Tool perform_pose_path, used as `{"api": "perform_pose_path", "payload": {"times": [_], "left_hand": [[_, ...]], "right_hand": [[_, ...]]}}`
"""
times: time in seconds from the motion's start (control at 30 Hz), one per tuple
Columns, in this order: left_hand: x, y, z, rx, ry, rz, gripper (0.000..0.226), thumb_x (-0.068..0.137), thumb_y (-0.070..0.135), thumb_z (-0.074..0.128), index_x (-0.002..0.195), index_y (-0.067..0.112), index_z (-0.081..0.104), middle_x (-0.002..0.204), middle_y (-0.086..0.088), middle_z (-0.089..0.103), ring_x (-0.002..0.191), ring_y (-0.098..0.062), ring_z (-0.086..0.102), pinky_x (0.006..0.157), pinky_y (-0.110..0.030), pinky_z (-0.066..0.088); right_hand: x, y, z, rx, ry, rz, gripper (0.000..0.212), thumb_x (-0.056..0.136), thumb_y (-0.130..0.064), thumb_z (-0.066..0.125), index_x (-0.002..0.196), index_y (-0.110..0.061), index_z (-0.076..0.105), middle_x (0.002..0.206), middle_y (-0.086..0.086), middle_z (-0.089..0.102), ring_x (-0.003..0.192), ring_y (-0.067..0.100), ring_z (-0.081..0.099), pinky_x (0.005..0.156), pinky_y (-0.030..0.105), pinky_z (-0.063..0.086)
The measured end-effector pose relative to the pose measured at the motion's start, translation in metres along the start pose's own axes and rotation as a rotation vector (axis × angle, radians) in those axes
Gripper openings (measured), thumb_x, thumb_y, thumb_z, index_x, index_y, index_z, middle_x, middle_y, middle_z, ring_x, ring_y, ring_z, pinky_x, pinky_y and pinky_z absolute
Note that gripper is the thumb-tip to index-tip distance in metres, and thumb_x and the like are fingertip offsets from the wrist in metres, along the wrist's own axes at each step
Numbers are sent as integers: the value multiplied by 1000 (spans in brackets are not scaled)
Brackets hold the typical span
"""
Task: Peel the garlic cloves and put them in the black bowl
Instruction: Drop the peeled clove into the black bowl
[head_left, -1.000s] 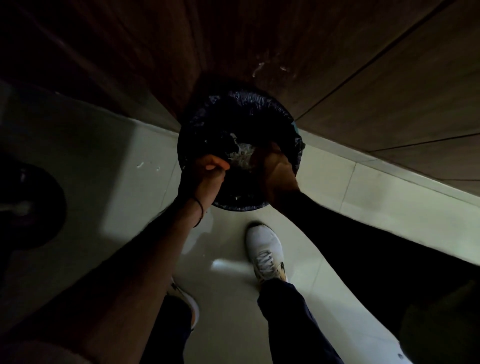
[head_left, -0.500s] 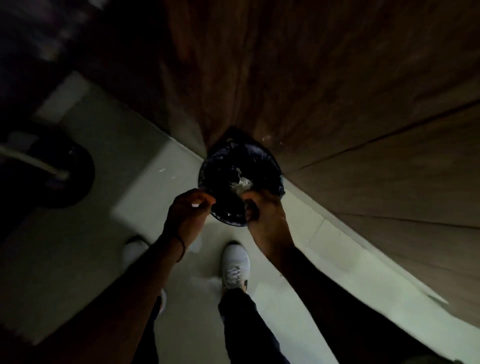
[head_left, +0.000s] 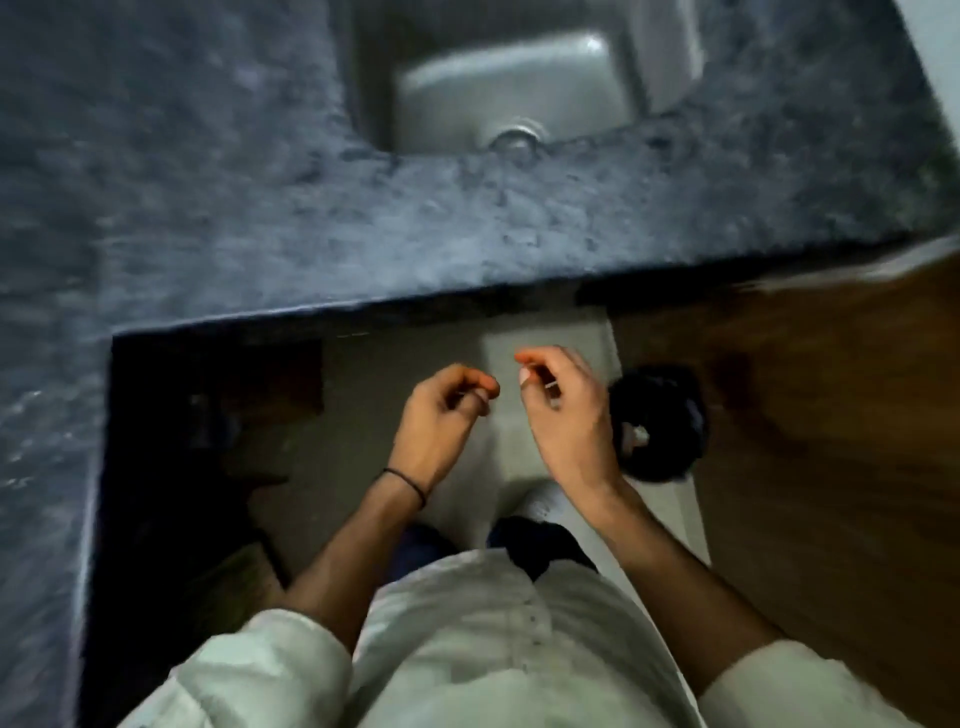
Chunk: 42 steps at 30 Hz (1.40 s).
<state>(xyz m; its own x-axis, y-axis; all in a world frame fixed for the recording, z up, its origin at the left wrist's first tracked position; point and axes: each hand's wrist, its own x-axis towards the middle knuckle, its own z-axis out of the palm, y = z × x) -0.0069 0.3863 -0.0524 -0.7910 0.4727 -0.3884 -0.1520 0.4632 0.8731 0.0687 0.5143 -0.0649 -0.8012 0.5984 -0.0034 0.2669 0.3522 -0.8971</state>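
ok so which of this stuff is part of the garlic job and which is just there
Job: left hand; right hand; black-lined bin with pale scraps inside. No garlic or black bowl in view.
Just there: sink; dark stone counter; wooden cabinet front.

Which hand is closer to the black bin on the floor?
Right. The right hand is by the black bin's left edge; the left hand is farther left.

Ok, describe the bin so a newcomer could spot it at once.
Start at the dark counter with the steel sink. Below its edge, on the pale floor beside the wooden cabinet, stands the bin. It alone is round and black-lined.
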Motion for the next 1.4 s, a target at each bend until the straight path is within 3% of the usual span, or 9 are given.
{"api": "perform_pose_path", "payload": {"times": [0.33,0.63,0.73,0.8,0.9,1.07,1.17,1.23,1.4], "left_hand": [[-114,-29,-177,-228,616,131,20,94,-4,56,94,11,70,92,-4,73,76,-4,64,75,-16,50],[-189,-98,-259,-399,1040,23,22,95,0,54,89,16,67,92,-4,75,75,-9,65,63,-13,47],[-200,-119,-270,-454,1153,-47,22,96,2,54,89,17,68,91,-2,74,76,-10,66,69,-29,54],[-203,-132,-276,-508,1221,-105,24,97,3,52,88,19,68,89,-5,74,76,-15,70,64,-42,55],[-201,-145,-289,-576,1287,-187,25,98,3,49,88,18,66,90,-14,74,73,-24,74,57,-42,53],[-175,-150,-320,-483,1491,-304,28,92,-9,53,89,16,65,92,-10,72,82,-23,73,61,-18,54],[-160,-149,-337,-285,1623,-405,20,86,-1,66,90,19,66,84,-2,66,76,-17,67,75,-21,55],[-153,-146,-344,-173,1637,-477,15,83,9,76,94,14,68,83,2,58,73,-13,58,72,-15,48],[-131,-149,-354,-98,1600,-620,26,79,22,80,97,12,65,91,0,53,84,-21,58,81,-34,49]], "right_hand": [[-40,-157,137,114,-430,-384,17,94,-6,61,105,-15,69,99,-5,63,91,6,62,79,17,48],[-84,-216,250,109,-712,-440,13,95,-10,61,102,-16,71,98,-2,69,89,4,63,75,7,42],[-88,-222,283,72,-803,-461,13,94,-9,62,101,-15,71,96,0,70,84,4,62,73,7,41],[-86,-227,305,54,-863,-488,13,93,-8,62,100,-14,71,94,1,70,81,3,61,73,9,41],[-76,-236,338,26,-950,-516,15,93,-7,61,101,-15,70,94,0,69,81,2,59,75,9,42],[-47,-258,395,-21,-1137,-641,17,94,-9,61,108,-15,69,102,-2,65,91,6,60,82,9,44],[-31,-273,428,-28,-1248,-746,22,93,-4,60,113,-11,67,109,2,60,96,12,59,91,20,47],[-24,-278,447,-43,-1314,-811,29,92,-2,59,119,-11,64,116,2,56,100,13,58,96,25,47],[-28,-277,483,-78,-1531,-968,54,87,-4,61,139,-17,52,138,3,44,125,20,46,111,24,32]]}}
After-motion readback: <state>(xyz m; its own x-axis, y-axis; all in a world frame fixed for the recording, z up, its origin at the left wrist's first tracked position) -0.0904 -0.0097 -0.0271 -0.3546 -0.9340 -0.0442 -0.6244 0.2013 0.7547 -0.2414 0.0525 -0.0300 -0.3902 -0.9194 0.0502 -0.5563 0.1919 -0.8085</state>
